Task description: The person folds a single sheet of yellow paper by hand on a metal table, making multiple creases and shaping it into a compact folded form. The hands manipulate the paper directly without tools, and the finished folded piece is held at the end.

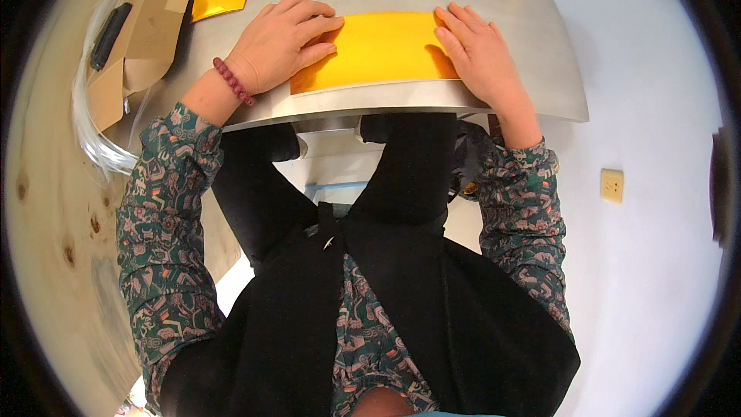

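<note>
Left hand (282, 40) at nine o'clock, right hand (482, 54) at three, fingers loosely spread, seemingly press gold paper (382, 50) flat; next wants even pressure.

Sleeves (166, 239): bunched, dark green, busy pink-tan print. Same print on shirt (369, 324), showing through V opening of black outer layer (270, 332). Trousers (413, 162) black. Maroon round-bead bracelet (232, 82) by left hand (282, 40).

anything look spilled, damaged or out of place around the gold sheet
Nothing stands out. The gold sheet lies on the grey table, with the left hand and right hand at its ends; no spill or tear shows. Folded gold pieces overlap at upper left.
</note>
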### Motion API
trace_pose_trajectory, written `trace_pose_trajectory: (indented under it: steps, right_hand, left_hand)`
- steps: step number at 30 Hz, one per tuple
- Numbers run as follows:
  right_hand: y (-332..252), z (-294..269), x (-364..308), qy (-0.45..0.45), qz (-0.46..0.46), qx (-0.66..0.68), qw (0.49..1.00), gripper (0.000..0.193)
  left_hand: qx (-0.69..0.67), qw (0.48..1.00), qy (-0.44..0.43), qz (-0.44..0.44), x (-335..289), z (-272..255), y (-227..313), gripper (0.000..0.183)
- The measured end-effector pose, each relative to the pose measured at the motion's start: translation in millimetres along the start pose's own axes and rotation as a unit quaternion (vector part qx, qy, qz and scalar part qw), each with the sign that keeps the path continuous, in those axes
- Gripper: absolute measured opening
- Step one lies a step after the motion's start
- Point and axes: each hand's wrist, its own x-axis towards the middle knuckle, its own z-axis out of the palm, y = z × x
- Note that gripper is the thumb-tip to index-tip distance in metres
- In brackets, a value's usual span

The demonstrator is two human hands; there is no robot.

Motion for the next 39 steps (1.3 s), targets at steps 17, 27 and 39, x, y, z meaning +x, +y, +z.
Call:
trace_pose_trajectory:
  steps: [17, 27, 39]
  right_hand:
    - [45, -4, -14, 0.037, -0.025, 0.077, 0.996, 0.046]
    - [24, -20, -52, -0.045, -0.193, 0.112, 0.974, 0.071]
    - [23, -16, -54, -0.040, -0.190, 0.183, 0.964, 0.048]
  left_hand:
    - [-0.028, 0.999, -0.013, -0.023, -11, 3, -7, 0.040]
    - [-0.073, 0.996, 0.020, -0.038, -16, 7, -8, 0.041]
    - [-0.114, 0.993, 0.000, 0.021, -77, -26, 26, 0.040]
